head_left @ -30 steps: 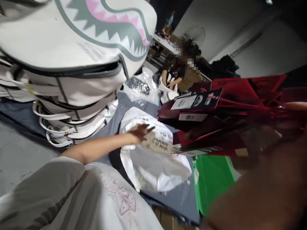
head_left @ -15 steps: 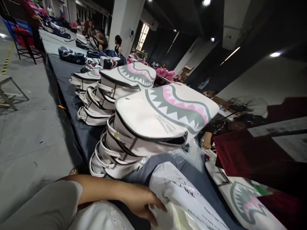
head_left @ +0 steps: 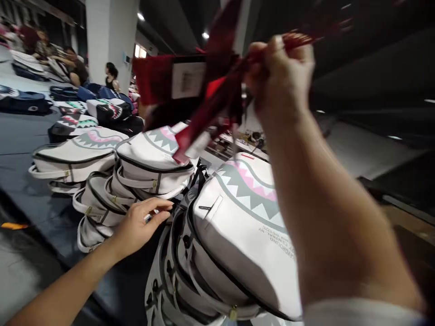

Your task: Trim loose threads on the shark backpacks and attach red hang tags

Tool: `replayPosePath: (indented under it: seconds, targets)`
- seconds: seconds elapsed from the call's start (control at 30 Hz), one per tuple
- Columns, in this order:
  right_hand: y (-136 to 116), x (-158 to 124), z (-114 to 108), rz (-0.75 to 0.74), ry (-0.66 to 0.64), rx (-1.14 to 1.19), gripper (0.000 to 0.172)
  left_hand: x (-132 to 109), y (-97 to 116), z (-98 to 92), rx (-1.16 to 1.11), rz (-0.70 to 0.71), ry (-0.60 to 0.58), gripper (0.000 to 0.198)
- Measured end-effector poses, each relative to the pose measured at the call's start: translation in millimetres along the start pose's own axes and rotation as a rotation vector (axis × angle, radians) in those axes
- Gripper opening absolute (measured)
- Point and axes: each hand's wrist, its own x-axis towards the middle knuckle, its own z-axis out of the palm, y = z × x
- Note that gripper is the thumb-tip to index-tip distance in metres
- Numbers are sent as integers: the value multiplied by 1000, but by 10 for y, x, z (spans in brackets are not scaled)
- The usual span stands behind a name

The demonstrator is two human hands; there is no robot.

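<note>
Your right hand [head_left: 285, 70] grips the red tags [head_left: 154, 79] by their gathered end, raised above the stacked white backpacks [head_left: 243, 253], probably to keep them clear. Your left hand [head_left: 137, 226], fingers curled narrow, is between stacks on the counter [head_left: 20, 136]; whether it pinches anything, I cannot tell.

Right hand [head_left: 283, 74] clutching red tags [head_left: 217, 90], left hand [head_left: 141, 222] near stacked white backpacks [head_left: 234, 240]
</note>
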Motion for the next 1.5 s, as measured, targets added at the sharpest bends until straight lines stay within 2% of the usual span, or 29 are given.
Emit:
replayPosePath:
  seconds: [0.07, 0.17, 0.27, 0.37, 0.47, 0.57, 0.7, 0.77, 0.8, 0.87, 0.93, 1.0, 1.07, 1.1, 1.17, 1.23, 1.37, 1.5]
  targets:
    - [429, 47, 262, 72, 75, 71, 20, 94, -293, -168, 56, 21, -19, 21]
    - [1310, -43, 464, 373, 65, 61, 22, 121, -641, -403, 63, -23, -35, 21]
    - [2027, -170, 387, 634, 59, -38, 24, 112, -872, -598, 57, -100, -31, 21]
    - [2309, -161, 220, 758, 22, -77, 22, 160, -971, -732, 55, -128, -10, 20]
    - [2257, -84, 151, 772, -14, -78, 21, 311, -943, -818, 73, -57, 47, 18]
    - [2129, -63, 206, 744, -40, -87, 18, 598, -805, -907, 120, 81, 157, 17]
    - [2036, -156, 294, 737, -77, -165, 12, 1237, -497, -1051, 193, 287, 380, 19]
    - [2011, -214, 294, 756, -79, -184, 11, 1653, -348, -1079, 292, 381, 397, 21]
    - [2002, -239, 284, 768, -86, -180, 11, 1871, -293, -1069, 368, 408, 358, 22]
    - [1992, -275, 257, 779, -94, -163, 10, 2284, -239, -1003, 553, 379, 196, 22]
    - [1995, -296, 236, 776, -76, -169, 9, 2611, -259, -900, 744, 263, -31, 22]
    - [2003, -309, 230, 767, -42, -196, 10, 2809, -327, -796, 905, 142, -244, 22]
    - [2008, -320, 237, 753, -32, -221, 12, 2883, -408, -719, 1017, 79, -373, 22]
    - [2006, -325, 244, 745, -33, -229, 12, 2887, -445, -694, 1055, 76, -391, 20]
    - [1997, -330, 257, 737, -36, -233, 13, 2864, -500, -672, 1094, 109, -349, 19]
    - [1985, -327, 272, 749, -31, -228, 13, 2836, -532, -675, 1089, 159, -251, 18]
    - [1979, -319, 331, 767, -6, -239, 14, 2821, -566, -682, 956, 208, -126, 11]
    - [2029, -352, 451, 713, 119, -231, 16, 2845, -591, -636, 779, 283, -122, 30]
